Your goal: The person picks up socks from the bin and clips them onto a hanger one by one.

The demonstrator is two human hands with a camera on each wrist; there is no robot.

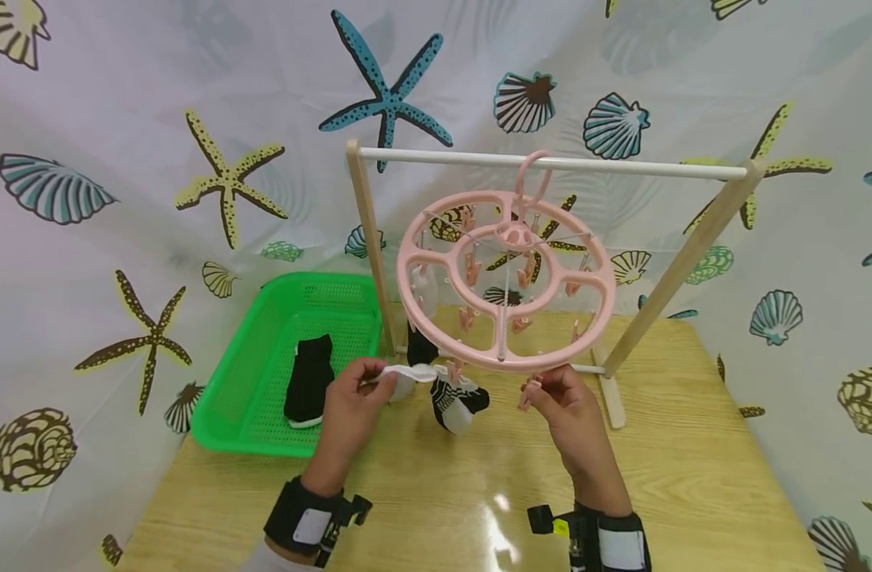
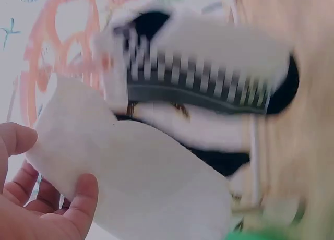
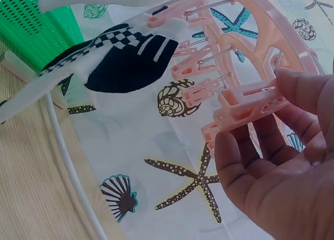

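Observation:
My left hand (image 1: 358,391) pinches a white sock (image 2: 135,172) by its edge, to the left of a pink round hanger (image 1: 414,310). At the hanger's front right, my right hand (image 1: 567,401) holds a pink clothespin (image 3: 250,102) between thumb and fingers. Between the hands a black-and-white checkered sock (image 1: 451,403) hangs from a clip on the hanger. Behind it, on the hanger's left side, hangs another sock, white above and black below (image 1: 422,347). Several more pink clips dangle from the rings.
A wooden stand with a white top bar (image 1: 450,158) carries the hanger by its hook. On the table (image 1: 693,477), at the left, sits a green basket (image 1: 224,389) with a black sock (image 1: 310,377) inside. A patterned sheet (image 1: 121,103) covers the background.

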